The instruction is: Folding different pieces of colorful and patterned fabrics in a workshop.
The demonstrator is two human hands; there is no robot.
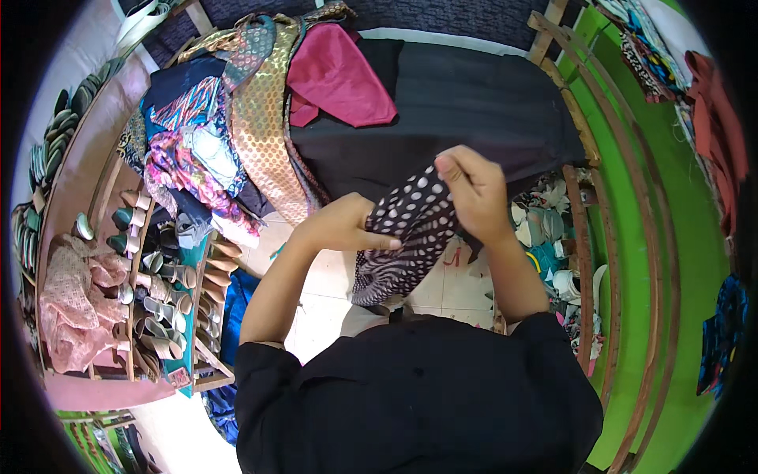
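Between my two hands hangs a black cloth with white polka dots (407,229), bunched and creased. My right hand (478,193) is closed on its upper right corner, pinching it between thumb and fingers. On the cloth's left edge, my left hand (347,225) grips with the thumb lying over the front; its fingers are mostly hidden behind the fabric. The cloth's lower end droops in front of my body. Just beyond my hands is a table covered in black cloth (474,95), with a folded dark pink cloth (339,75) on it.
Patterned fabrics, among them a gold dotted cloth (260,118), pile up at the table's left. Wooden racks of shoes (162,316) and a pink lacy cloth (79,300) stand on the left. Along the green wall at right run wooden rails (651,237), with a heap of shoes and scraps (553,245) below.
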